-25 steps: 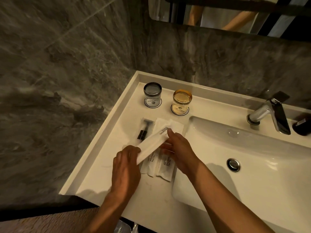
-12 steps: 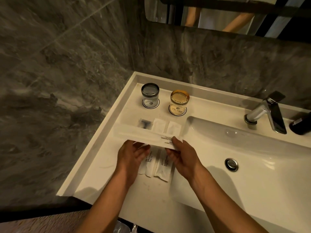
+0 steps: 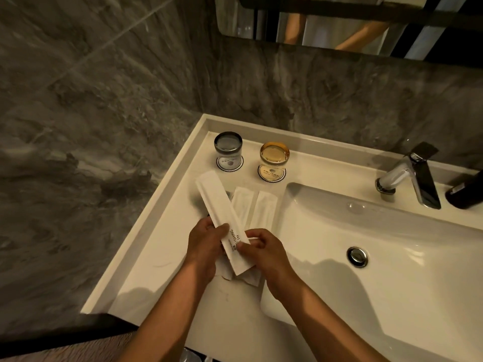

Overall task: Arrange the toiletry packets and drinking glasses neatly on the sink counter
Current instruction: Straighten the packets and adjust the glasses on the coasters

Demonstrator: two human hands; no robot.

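Note:
A long white toiletry packet [image 3: 218, 205] with printed lettering is held in both hands, its far end angled toward the back left. My left hand [image 3: 205, 244] grips its left edge and my right hand [image 3: 264, 249] pinches its near right side. Two more white packets [image 3: 254, 207] lie side by side on the white sink counter [image 3: 167, 254], partly under the held one and my hands. A grey drinking glass [image 3: 228, 148] and an amber drinking glass [image 3: 274, 157] stand upside down on round paper coasters at the back of the counter.
The white basin [image 3: 379, 254] with a chrome drain [image 3: 357, 256] lies to the right. A chrome tap [image 3: 410, 176] and a dark bottle [image 3: 465, 192] stand at the back right. Grey marble walls close the left and back, with a mirror [image 3: 339, 24] above.
The held packet has turned from lying crosswise to pointing away toward the back left, now over the spot where the black razor lay. Both hands have closed in on its near end.

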